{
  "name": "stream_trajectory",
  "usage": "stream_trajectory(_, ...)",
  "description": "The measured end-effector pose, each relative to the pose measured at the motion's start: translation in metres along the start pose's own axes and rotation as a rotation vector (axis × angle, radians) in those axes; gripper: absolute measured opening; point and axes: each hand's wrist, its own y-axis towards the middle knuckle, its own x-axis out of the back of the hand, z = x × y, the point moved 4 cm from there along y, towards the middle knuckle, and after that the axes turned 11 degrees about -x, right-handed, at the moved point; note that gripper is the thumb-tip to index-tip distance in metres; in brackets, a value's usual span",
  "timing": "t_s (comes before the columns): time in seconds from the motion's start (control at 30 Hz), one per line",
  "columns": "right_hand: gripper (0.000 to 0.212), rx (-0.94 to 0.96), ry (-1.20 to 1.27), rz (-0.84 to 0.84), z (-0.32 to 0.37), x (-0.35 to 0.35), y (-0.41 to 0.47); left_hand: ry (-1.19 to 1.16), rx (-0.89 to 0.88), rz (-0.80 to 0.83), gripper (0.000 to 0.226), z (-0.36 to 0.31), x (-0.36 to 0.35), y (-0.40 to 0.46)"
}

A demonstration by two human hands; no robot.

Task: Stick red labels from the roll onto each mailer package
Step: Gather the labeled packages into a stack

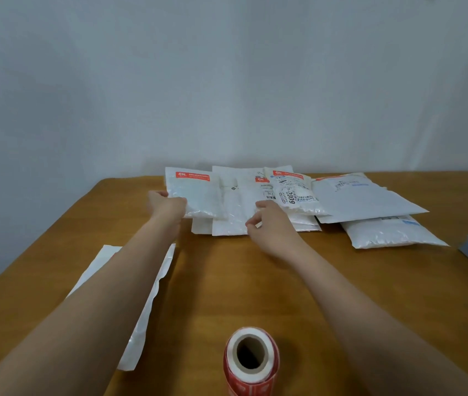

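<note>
Both hands, left hand point(167, 205) and right hand point(270, 224), grip mailers point(198, 195) lying flat.

I see a smooth, satin wooden table point(227, 281), glossy crinkled white plastic mailers point(198, 195), one matt grey mailer point(361, 198), and a paper label roll point(251, 358) on a cardboard core.

2 bare forearms come into the picture from the bottom edge, 1 on each side. No sleeve covers them; the arms are uncovered from the lower edge up to the wrists. The left hand point(167, 205) and the right hand point(270, 227) wear no glove. No watch, bracelet or ring can be seen on the wrists or on the fingers that show. The fingernails of the right hand look short and unpainted, but they are small and a little blurred.
</note>
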Motion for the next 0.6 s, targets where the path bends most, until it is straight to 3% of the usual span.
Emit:
stream_trajectory(0.1,0.042,0.019,-0.046,0.037,-0.005,-0.007,0.002,0.036,-0.022,0.01,0.045,0.003,-0.006,0.004)
stream_trajectory(0.2,0.049,0.035,-0.064,0.046,-0.005,-0.01,0.003,0.065,-0.057,0.044,0.044,0.003,-0.012,0.003)
stream_trajectory(0.43,0.049,0.061,-0.054,0.051,-0.007,-0.008,0.001,0.073,-0.041,0.198,0.055,0.004,-0.033,0.0)
stream_trajectory(0.6,0.043,0.037,0.003,0.068,-0.009,-0.003,-0.001,0.079,-0.058,0.221,0.06,0.003,-0.033,-0.002)
